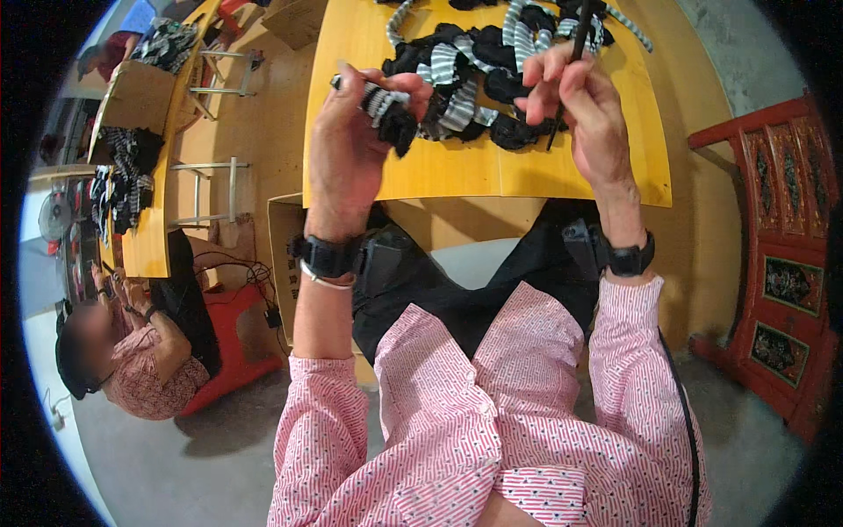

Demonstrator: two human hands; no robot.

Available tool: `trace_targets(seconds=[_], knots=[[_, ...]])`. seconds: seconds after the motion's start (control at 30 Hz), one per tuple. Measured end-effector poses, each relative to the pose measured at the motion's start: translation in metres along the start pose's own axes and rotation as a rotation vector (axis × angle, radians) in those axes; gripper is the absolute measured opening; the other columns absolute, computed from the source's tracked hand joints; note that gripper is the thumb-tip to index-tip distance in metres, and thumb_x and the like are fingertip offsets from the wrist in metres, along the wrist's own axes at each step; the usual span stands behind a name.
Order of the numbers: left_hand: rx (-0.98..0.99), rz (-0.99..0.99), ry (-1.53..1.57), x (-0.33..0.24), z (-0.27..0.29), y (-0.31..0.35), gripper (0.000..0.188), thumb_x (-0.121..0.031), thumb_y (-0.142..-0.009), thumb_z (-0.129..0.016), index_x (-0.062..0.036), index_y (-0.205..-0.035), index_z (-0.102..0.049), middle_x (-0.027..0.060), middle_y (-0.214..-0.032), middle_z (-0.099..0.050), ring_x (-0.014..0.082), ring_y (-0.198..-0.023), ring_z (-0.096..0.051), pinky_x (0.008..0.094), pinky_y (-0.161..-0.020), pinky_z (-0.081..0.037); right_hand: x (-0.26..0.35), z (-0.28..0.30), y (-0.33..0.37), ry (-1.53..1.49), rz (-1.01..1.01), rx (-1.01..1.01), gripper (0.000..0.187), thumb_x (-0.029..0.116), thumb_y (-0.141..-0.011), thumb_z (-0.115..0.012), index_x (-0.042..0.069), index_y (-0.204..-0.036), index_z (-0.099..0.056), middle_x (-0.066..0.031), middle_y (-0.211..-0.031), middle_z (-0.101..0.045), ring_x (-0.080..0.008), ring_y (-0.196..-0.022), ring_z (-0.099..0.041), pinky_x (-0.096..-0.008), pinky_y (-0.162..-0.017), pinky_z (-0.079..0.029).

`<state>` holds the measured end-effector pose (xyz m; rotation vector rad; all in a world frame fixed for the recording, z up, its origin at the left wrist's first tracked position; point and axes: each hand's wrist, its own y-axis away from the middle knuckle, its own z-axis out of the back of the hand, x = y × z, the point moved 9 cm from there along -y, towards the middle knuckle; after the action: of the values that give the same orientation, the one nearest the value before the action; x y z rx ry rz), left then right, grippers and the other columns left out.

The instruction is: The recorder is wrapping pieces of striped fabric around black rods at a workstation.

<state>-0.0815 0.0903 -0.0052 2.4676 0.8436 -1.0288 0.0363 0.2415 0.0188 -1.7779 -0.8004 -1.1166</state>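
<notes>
My left hand (342, 154) is closed around a small striped knit piece (385, 107) in black and grey, with a fuzzy black end pointing down. In my right hand (595, 119) a thin dark stick (582, 33) is pinched between the fingers, tilted, its lower tip reaching down beside the palm. Both hands are raised over the near part of the yellow table (430, 180). Between and beyond them lies a loose pile of black and grey-striped knit pieces (457, 112); what the pieces are I cannot tell.
A cardboard box (285, 255) stands under the table's left corner. To the right is a red carved wooden bench (773, 263). On the left, a seated person (154, 360) works at another table (149, 241) with more striped pieces, and metal stools (211, 167) stand between the tables.
</notes>
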Motion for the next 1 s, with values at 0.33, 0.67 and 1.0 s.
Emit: trace_targets(seconds=[0.33,0.67,1.0], knots=[[0.068,0.021,-0.103,0.006,-0.021,-0.005,0.027,-0.027,-0.091,-0.040,-0.0044,-0.090,-0.055,0.0165,-0.098,-0.059,0.0275,-0.099,-0.053,0.0355,-0.086,-0.041,-0.027,0.022,-0.009,0.002,0.071,0.064,0.023,0.030,-0.089,-0.044,0.008,-0.089,-0.049,-0.0026,-0.086,-0.051,-0.0060,-0.062,-0.050,-0.0317,-0.081,-0.046],[0.009,0.016,0.072,0.006,-0.028,-0.012,0.030,-0.029,-0.091,-0.040,-0.0026,-0.089,-0.054,0.0138,-0.092,-0.061,0.0230,-0.094,-0.057,0.0338,-0.080,-0.045,-0.061,0.018,0.019,0.084,-0.148,-0.078,0.013,0.013,-0.089,-0.043,0.007,-0.078,-0.047,0.0026,-0.064,-0.042,-0.0053,-0.058,-0.037,-0.0195,-0.056,-0.035],[0.034,-0.011,0.298,-0.006,-0.053,-0.019,0.026,-0.028,-0.089,-0.044,-0.0042,-0.086,-0.054,0.0130,-0.082,-0.061,0.0313,-0.093,-0.055,0.0401,-0.084,-0.044,-0.058,-0.020,0.042,0.339,-0.150,0.017,0.012,0.015,-0.086,-0.045,0.004,-0.083,-0.050,0.0017,-0.062,-0.039,-0.0059,-0.056,-0.034,-0.0210,-0.050,-0.030]])
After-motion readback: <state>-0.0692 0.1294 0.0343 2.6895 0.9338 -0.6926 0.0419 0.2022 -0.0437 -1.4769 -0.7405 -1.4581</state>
